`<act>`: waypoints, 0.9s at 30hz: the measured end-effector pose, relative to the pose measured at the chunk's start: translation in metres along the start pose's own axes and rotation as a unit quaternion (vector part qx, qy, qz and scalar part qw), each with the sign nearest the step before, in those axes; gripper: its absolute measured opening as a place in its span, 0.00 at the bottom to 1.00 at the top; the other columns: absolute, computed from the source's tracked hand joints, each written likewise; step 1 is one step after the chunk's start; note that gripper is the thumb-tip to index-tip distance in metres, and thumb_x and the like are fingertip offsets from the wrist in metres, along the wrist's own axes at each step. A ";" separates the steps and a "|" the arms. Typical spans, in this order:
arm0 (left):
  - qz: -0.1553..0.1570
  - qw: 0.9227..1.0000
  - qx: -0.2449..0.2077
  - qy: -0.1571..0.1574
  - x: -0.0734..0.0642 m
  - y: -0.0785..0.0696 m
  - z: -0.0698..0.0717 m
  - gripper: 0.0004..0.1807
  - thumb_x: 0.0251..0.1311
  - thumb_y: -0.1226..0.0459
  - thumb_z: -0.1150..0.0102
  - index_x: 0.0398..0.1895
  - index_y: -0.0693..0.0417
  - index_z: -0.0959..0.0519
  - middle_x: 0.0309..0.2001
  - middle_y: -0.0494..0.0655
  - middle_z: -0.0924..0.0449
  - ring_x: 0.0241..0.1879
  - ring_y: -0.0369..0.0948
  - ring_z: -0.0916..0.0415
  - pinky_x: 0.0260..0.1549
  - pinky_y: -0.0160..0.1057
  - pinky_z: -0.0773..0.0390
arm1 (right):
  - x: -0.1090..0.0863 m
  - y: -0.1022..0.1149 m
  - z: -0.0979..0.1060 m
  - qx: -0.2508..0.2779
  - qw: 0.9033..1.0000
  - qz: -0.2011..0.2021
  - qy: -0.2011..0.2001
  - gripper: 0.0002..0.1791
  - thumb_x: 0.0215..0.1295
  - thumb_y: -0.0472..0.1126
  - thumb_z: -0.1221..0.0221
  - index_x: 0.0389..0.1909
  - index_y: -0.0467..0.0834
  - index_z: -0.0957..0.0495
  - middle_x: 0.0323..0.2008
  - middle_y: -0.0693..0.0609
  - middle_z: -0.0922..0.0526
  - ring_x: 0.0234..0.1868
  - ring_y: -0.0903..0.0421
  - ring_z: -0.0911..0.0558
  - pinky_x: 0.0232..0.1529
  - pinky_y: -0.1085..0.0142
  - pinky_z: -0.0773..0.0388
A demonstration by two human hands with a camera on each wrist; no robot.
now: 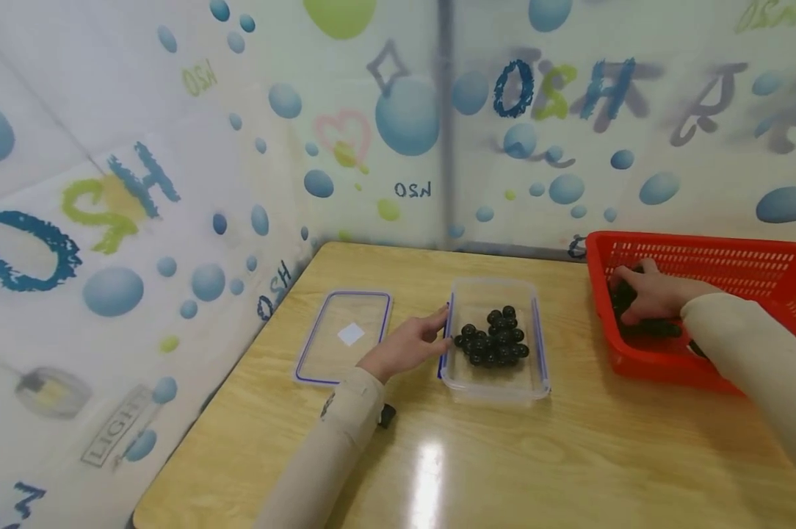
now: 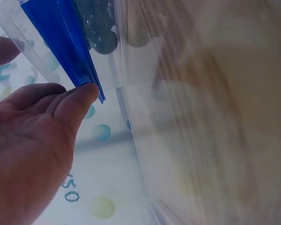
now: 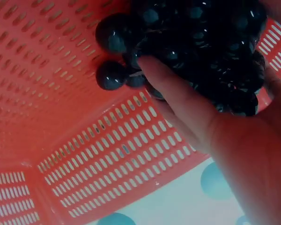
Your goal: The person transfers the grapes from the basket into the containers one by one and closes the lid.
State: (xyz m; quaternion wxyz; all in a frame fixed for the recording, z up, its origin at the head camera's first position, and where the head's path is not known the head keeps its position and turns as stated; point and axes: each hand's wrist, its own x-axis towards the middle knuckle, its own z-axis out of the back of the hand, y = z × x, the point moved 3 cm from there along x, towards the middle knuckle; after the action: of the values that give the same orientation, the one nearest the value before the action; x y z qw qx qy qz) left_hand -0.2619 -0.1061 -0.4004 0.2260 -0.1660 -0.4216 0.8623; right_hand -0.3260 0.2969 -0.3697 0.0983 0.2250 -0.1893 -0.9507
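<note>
My left hand (image 1: 407, 342) is at the left side of a clear plastic container (image 1: 497, 386), its fairly straight fingers touching the blue side flap (image 2: 61, 37). A bunch of black grapes (image 1: 493, 345) lies inside this container. Over in the red basket (image 1: 669, 371), my right hand (image 1: 652, 294) grips another bunch of black grapes (image 3: 201, 56), thumb and fingers around its shiny round berries. A dark elongated thing (image 1: 659, 328) shows just below that hand in the head view.
Left of the container lies its clear lid (image 1: 332, 345) with a blue seal and a white square label. The wooden table (image 1: 504, 463) meets patterned walls at the back and left. A small black object (image 1: 386, 416) shows beside my left sleeve.
</note>
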 end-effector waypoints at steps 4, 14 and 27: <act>0.006 1.000 -0.001 0.005 -0.001 0.004 -0.003 0.36 0.72 0.59 0.47 0.78 0.49 0.49 0.76 0.42 0.53 0.68 0.48 0.39 0.64 0.40 0.37 | 0.000 -0.004 -0.004 0.002 1.000 0.017 -0.011 0.37 0.47 0.41 0.28 0.57 0.38 0.35 0.55 0.26 0.55 0.49 0.25 0.39 0.44 0.36 0.26; -0.004 1.000 -0.017 0.010 -0.001 0.001 -0.005 0.35 0.72 0.59 0.47 0.77 0.51 0.49 0.77 0.45 0.53 0.68 0.50 0.39 0.64 0.41 0.37 | -0.003 -0.001 -0.006 -0.010 1.000 -0.007 0.001 0.41 0.42 0.43 0.25 0.57 0.36 0.34 0.52 0.27 0.56 0.46 0.26 0.36 0.39 0.40 0.23; -0.002 1.000 -0.003 0.008 0.006 -0.001 -0.003 0.35 0.72 0.58 0.48 0.77 0.52 0.49 0.77 0.46 0.55 0.67 0.51 0.37 0.64 0.42 0.36 | -0.012 -0.005 0.019 -0.002 0.998 0.013 -0.066 0.22 0.49 0.30 0.31 0.38 0.40 0.35 0.45 0.30 0.51 0.40 0.30 0.33 0.27 0.57 0.20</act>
State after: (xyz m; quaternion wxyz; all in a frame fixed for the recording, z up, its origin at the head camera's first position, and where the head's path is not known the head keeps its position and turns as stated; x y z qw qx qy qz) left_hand -0.2648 -0.1004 -0.4016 0.2309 -0.1722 -0.4224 0.8594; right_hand -0.3248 0.3105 -0.3513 0.0987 0.1588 -0.1962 -0.9626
